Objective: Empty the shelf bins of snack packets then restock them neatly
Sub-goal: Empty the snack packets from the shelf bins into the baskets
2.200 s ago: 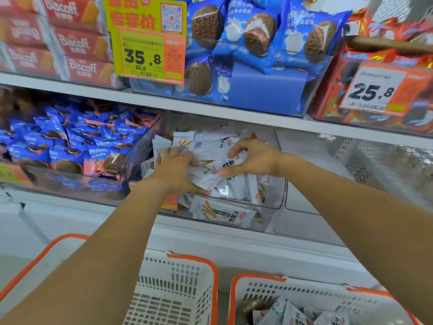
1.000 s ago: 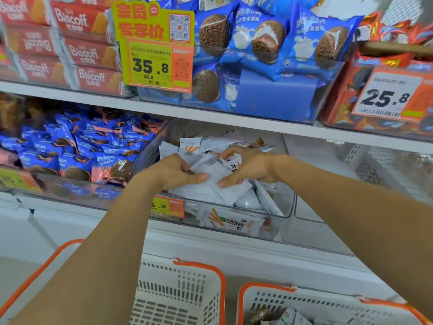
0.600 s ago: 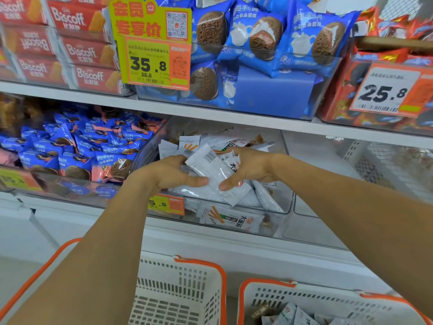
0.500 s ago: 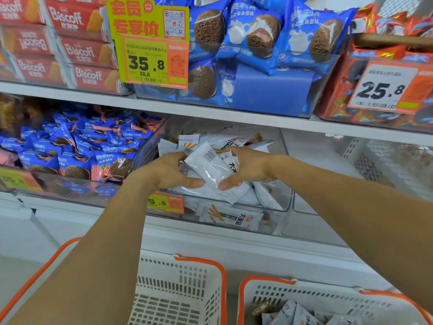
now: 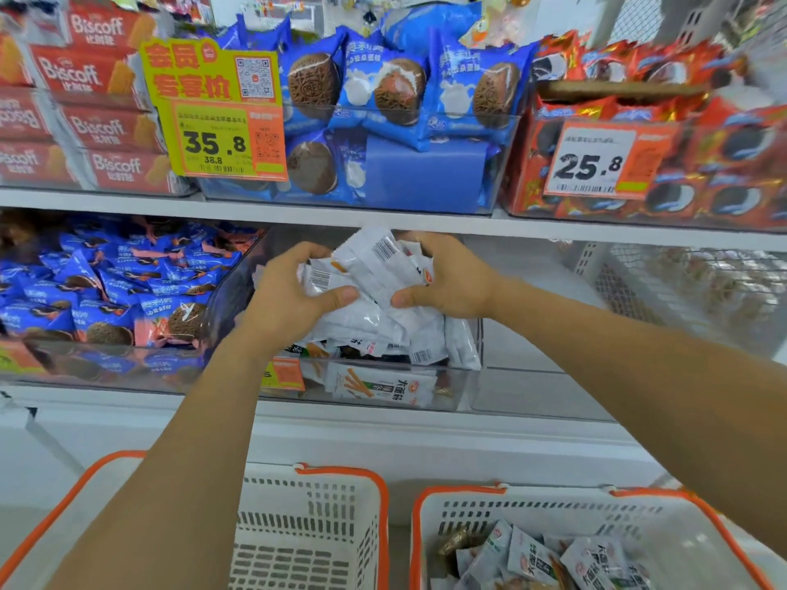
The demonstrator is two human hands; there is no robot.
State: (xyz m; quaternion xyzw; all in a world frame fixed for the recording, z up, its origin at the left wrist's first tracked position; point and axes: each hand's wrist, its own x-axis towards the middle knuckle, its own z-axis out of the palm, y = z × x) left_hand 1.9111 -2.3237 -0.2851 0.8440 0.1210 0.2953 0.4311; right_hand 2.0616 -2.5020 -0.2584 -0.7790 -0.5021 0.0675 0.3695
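Observation:
A bunch of white snack packets is clamped between my left hand and my right hand, held just above a clear shelf bin on the lower shelf. More white packets lie in that bin below my hands. Down at the lower right, an orange-rimmed white basket holds several of the same white packets.
A second orange-rimmed basket sits at the lower left. A bin of blue cookie packets is left of my hands, and a clear bin is to the right. The upper shelf carries Biscoff boxes, blue packs, and price tags.
Both hands have gathered the white packets into a tighter bunch and lifted it up out of the bin, toward the shelf edge above.

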